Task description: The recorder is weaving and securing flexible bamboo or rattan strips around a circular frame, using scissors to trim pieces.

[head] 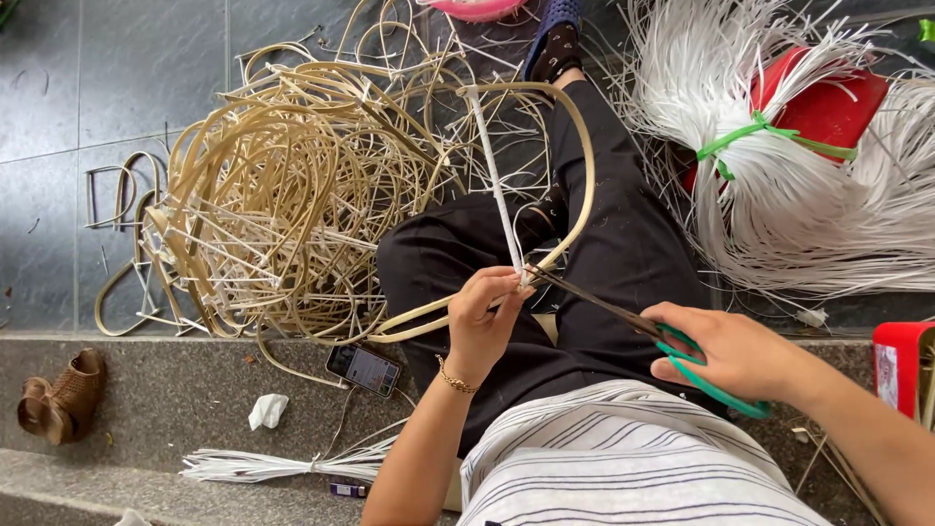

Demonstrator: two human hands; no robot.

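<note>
Over the lap, the left hand [484,310] is pinching a white-wrapped rattan hoop [575,166]. The right hand [726,353] is gripping green-handled scissors [623,317], blades at the wrap's end. Many wrapped hoops [282,195] are lying piled; the white strip bundle [779,185] is waiting.

Bent cane hoop [582,175] over lap; green-handled scissors [623,317] at white-wrapped crossbar [495,185].

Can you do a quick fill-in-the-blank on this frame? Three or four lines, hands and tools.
1. The right hand holds scissors with ____ handles.
2. The left hand pinches a white wrapped strip on a bent ____ frame.
3. The bundle of white strips is tied with a ____ band.
4. A phone lies on the stone ____.

Missing words: green; cane; green; step
</note>
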